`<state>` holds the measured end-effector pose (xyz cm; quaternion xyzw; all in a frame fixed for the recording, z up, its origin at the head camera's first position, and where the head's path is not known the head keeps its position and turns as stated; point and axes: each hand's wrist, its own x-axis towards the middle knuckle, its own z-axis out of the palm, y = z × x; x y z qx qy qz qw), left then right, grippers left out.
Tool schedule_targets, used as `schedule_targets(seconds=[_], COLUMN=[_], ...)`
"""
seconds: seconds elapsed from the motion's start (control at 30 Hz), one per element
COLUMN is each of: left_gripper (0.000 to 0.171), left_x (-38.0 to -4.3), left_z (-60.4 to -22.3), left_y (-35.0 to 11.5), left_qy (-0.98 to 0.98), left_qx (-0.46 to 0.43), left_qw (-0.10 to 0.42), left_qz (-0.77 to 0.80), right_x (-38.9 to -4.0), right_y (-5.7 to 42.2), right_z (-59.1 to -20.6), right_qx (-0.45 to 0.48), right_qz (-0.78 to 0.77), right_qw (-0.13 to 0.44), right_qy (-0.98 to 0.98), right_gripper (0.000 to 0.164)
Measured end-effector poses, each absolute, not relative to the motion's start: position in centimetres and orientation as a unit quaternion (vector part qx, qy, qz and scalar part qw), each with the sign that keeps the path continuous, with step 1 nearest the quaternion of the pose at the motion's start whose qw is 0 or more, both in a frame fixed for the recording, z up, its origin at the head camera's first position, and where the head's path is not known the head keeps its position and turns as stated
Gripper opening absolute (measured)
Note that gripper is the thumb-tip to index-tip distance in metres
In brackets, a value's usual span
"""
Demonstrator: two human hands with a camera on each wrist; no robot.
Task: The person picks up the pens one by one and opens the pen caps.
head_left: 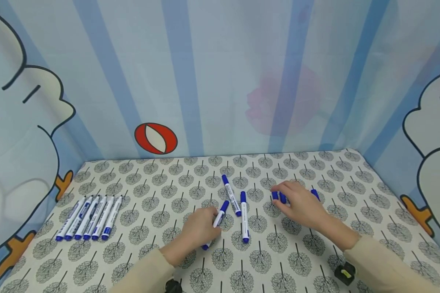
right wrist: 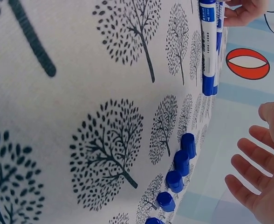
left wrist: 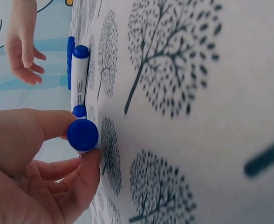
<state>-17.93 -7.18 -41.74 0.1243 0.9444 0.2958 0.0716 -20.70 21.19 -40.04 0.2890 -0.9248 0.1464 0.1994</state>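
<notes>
My left hand (head_left: 201, 228) pinches a white whiteboard marker with a blue cap (head_left: 223, 206) between thumb and fingers, low over the cloth. In the left wrist view the marker's round blue end (left wrist: 83, 135) faces the camera. Two more capped markers lie just right of it, one upright in view (head_left: 244, 215) and one slanted (head_left: 231, 194). My right hand (head_left: 297, 203) hovers over a row of loose blue caps (head_left: 275, 195), partly hiding them. The right wrist view shows its fingers (right wrist: 253, 158) spread and relaxed, apart from the caps (right wrist: 174, 181), holding nothing.
Several uncapped markers (head_left: 89, 217) lie side by side at the left, dark tips pointing away. A tree-patterned cloth (head_left: 150, 244) covers the table. Behind it hangs a blue-striped curtain (head_left: 227, 81) printed with a red ball.
</notes>
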Motion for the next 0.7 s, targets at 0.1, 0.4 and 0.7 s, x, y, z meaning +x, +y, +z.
schedule_targets(seconds=[0.1,0.4,0.7], left_gripper=[0.03,0.029,0.026], left_x=[-18.1,-18.7,-18.6], left_z=[-41.7,-41.5,-40.5], left_y=[-7.7,-9.1,-10.3], left_qy=[0.948,0.954,0.953], left_qx=[0.128,0.139,0.144], left_qw=[0.067,0.057,0.072], left_qz=[0.284,0.261,0.257], right_x=[-20.7,-20.7,-20.8], right_y=[21.2,21.3,21.1], right_z=[-40.0,-40.0,-40.0], right_qx=[0.284,0.279,0.28], right_qz=[0.148,0.15,0.15], right_qw=[0.195,0.195,0.196], right_qy=[-0.927,-0.928,-0.928], right_gripper=[0.031,0.03,0.028])
